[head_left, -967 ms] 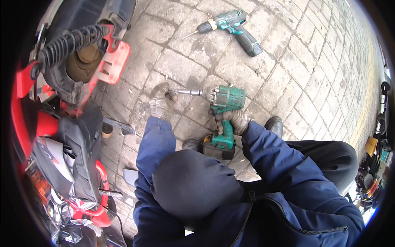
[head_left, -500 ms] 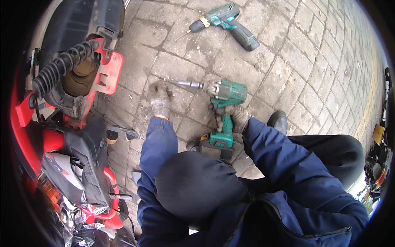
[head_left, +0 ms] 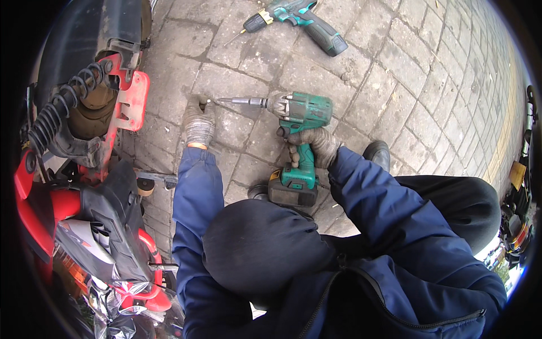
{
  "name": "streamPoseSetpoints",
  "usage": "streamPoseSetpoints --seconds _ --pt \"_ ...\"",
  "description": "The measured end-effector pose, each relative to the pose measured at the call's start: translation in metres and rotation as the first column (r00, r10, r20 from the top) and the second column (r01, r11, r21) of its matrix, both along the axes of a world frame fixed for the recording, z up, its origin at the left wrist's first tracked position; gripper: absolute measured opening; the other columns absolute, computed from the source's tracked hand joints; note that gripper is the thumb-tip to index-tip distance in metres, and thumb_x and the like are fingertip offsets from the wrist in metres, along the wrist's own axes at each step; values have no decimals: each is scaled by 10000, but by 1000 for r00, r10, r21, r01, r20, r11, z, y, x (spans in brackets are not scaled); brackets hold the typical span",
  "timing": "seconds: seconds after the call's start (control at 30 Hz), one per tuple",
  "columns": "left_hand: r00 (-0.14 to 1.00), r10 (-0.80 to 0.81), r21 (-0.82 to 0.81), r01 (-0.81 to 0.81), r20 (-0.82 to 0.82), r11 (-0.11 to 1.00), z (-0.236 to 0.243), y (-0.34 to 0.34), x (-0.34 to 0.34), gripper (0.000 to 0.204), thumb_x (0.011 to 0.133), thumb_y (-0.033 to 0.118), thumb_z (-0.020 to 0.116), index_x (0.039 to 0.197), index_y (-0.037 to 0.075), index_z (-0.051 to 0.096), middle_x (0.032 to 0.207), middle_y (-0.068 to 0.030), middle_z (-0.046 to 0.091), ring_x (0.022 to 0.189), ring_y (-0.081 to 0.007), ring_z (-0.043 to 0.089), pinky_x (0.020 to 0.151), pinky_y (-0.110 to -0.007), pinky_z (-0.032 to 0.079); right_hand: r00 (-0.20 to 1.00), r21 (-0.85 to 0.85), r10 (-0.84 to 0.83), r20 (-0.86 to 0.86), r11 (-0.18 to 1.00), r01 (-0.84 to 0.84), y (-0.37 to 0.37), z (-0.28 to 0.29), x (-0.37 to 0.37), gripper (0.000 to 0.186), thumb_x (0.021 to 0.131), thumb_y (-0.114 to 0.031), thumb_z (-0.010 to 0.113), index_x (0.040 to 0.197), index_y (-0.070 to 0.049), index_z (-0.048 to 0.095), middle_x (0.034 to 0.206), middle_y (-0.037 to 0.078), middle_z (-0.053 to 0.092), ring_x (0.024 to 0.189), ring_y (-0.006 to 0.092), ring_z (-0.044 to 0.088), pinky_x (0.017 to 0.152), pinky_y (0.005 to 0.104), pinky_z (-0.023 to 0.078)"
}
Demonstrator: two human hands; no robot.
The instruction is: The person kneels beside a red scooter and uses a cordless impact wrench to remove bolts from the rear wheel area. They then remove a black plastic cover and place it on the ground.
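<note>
In the right hand (head_left: 319,145), a green driver (head_left: 309,111) faces the left hand (head_left: 199,122).

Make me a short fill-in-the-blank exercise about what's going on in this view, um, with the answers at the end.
1. The right hand grips the green power tool by its ____.
2. The tool's silver bit points away from that hand and toward the ____ one.
3. The drill lies on the paving near the picture's ____ edge.
4. The bracket beside the black spring is coloured ____.

Missing words: handle; left; top; red.
</note>
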State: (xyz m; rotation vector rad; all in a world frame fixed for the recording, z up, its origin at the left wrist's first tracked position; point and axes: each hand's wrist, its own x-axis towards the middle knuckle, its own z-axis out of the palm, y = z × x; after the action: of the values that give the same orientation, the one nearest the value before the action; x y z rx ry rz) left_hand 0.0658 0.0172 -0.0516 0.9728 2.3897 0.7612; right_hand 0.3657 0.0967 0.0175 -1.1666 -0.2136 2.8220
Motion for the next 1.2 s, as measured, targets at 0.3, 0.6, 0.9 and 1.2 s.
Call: streamPoseSetpoints --seconds 0.3,0.6,0.9,1.2 --pt "854 3 189 -118 521 975 40 -2 -6 127 898 22 604 1022 36 625 844 -40 626 721 -110 608 638 -253 557 998 147 49 -42 988 -42 7 5 -6 335 737 -84 682 1046 27 611 652 110 626 486 221 614 508 329 534" --pt "704 -90 201 -78 705 976 58 -3 -15 135 900 41 596 1026 8 631 804 -41 603 664 -114 570 607 -263 528 999 111 30 -11 993 -29 8 13 -2 280 729 -76 674 993 -1 617 627 87 600 426 186 552 469 318 497" --pt "487 -22 196 -309 873 931 115 20 -23 174 895 82 628 1043 -10 623 749 -31 569 630 -116 537 551 -262 463 985 140 -28 -172 989 53 7 21 -25 351 718 -84 686 1042 27 604 633 91 602 448 203 568 479 313 502" --pt "905 425 351 -393 -18 850 194 7 -61 395 831 254 716 1105 9 571 867 -76 601 757 -183 579 644 -334 505 921 88 -134 -366 980 177 20 23 -77 307 762 -95 665 1039 17 596 626 107 588 447 204 571 438 347 493"
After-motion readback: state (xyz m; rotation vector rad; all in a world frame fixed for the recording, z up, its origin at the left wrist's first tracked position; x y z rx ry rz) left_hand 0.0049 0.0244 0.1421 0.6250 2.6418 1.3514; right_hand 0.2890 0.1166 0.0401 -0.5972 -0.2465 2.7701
